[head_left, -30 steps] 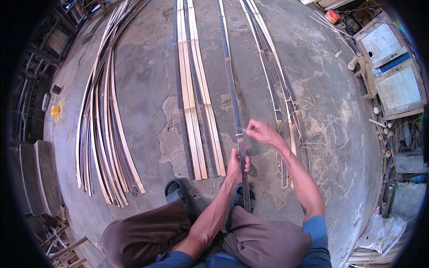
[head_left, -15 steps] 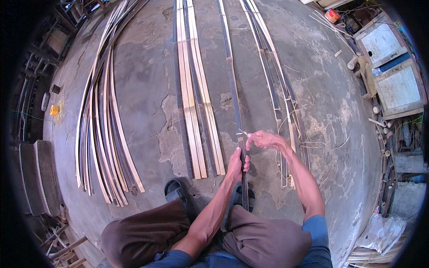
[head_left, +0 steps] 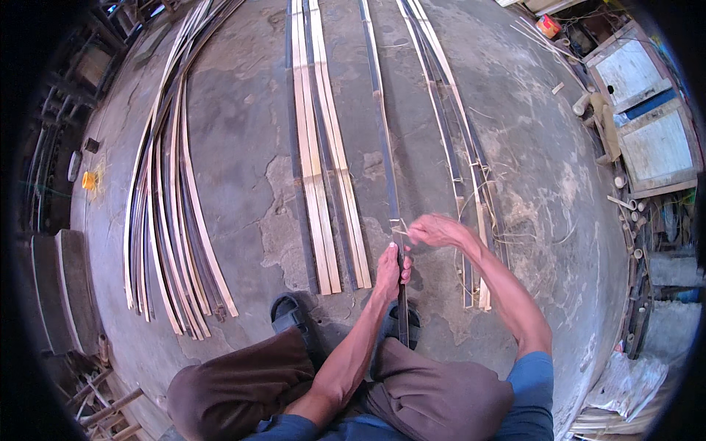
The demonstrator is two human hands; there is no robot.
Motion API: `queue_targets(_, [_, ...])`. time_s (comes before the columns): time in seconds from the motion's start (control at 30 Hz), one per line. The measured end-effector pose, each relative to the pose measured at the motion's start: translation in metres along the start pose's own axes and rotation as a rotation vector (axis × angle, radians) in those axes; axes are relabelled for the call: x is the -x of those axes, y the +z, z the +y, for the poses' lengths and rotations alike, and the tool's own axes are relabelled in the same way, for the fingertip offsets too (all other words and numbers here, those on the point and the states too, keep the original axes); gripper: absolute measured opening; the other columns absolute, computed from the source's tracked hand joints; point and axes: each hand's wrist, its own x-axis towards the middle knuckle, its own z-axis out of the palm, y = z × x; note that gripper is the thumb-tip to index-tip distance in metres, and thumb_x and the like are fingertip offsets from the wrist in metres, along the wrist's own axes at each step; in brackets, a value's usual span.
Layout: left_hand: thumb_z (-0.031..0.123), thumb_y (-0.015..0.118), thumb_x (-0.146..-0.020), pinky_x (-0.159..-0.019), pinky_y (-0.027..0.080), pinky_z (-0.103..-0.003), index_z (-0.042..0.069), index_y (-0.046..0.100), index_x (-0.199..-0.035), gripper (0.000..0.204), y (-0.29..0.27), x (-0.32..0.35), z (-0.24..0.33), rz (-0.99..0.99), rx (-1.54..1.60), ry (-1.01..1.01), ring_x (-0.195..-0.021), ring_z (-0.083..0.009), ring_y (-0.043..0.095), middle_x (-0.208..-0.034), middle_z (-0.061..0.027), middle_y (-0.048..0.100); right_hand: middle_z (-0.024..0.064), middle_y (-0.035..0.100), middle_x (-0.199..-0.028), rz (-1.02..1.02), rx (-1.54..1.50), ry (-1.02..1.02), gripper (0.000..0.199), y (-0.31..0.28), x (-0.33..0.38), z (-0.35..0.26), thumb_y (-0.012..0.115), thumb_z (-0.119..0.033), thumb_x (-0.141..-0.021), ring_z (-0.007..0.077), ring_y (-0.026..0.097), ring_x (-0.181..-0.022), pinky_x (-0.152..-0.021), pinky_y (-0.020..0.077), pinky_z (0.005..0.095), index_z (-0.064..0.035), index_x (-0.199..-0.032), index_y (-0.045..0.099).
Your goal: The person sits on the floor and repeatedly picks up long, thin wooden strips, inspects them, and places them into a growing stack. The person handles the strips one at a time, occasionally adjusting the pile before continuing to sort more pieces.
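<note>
My left hand (head_left: 388, 270) is closed round a long, dark-skinned bamboo strip (head_left: 387, 169), which runs away from me up the middle of the floor. Below that hand its near end passes down beside my right sandal (head_left: 407, 323). My right hand (head_left: 435, 230) is pinched just right of the strip, above the left hand, on a thin pale bamboo tie (head_left: 399, 231). The tie crosses the strip there in a small loop. How the right fingertips grip it is partly hidden.
Pale and dark bamboo strips (head_left: 316, 184) lie side by side left of my hands. A fanned bundle of strips (head_left: 176, 242) is farther left. To the right are more strips (head_left: 445, 125) with loose thin ties (head_left: 515, 237). White-panelled frames (head_left: 654, 151) line the right edge.
My right hand has turned and shifted slightly right, drawing the tie out beside the strip. My left hand keeps its grip, almost unmoved.
</note>
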Motion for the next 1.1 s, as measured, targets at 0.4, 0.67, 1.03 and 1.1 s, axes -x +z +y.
queue_targets(0.4, [0.042,0.034,-0.106,-0.038,0.029,-0.023,0.008,0.051,-0.104,0.038,-0.005,-0.004,0.013,0.011,-0.026,0.009,-0.045,-0.0082,0.039,-0.064,0.0002,0.047,0.0178,0.063,-0.076,0.096,0.006,0.122,0.022,0.031,-0.010,0.011,0.052,-0.024,-0.096,0.0301,0.062,-0.069,-0.057,0.0474,0.0405,-0.0056,-0.097,0.062])
queue_targets(0.67, [0.044,0.035,-0.106,-0.038,0.029,-0.023,0.009,0.051,-0.104,0.039,0.018,0.000,0.005,-0.004,-0.079,-0.007,-0.045,-0.0077,0.039,-0.063,0.0010,0.046,-0.0019,0.051,-0.069,0.884,-0.109,0.194,0.021,0.072,-0.025,0.094,0.053,-0.027,-0.097,0.0107,0.045,-0.058,-0.050,0.0378,0.0298,-0.0075,-0.096,0.061])
queue_targets(1.03, [0.045,0.033,-0.106,-0.038,0.031,-0.023,0.007,0.050,-0.103,0.041,0.028,-0.001,0.003,0.061,-0.178,0.028,-0.045,-0.0080,0.041,-0.064,0.0000,0.047,0.0054,0.061,-0.081,0.600,-0.206,0.325,0.031,0.040,-0.005,0.086,0.049,-0.033,-0.101,0.0179,0.059,-0.076,-0.066,0.0469,0.0331,-0.0063,-0.111,0.060])
queue_targets(1.1, [0.044,0.033,-0.106,-0.038,0.032,-0.024,0.007,0.050,-0.105,0.041,0.012,-0.002,0.012,0.099,-0.162,0.036,-0.046,-0.0084,0.042,-0.064,-0.0003,0.048,0.0111,0.062,-0.099,0.665,0.305,0.427,0.032,0.057,-0.013,0.073,0.050,-0.032,-0.100,0.0256,0.061,-0.093,-0.078,0.0492,0.0372,-0.0064,-0.118,0.059])
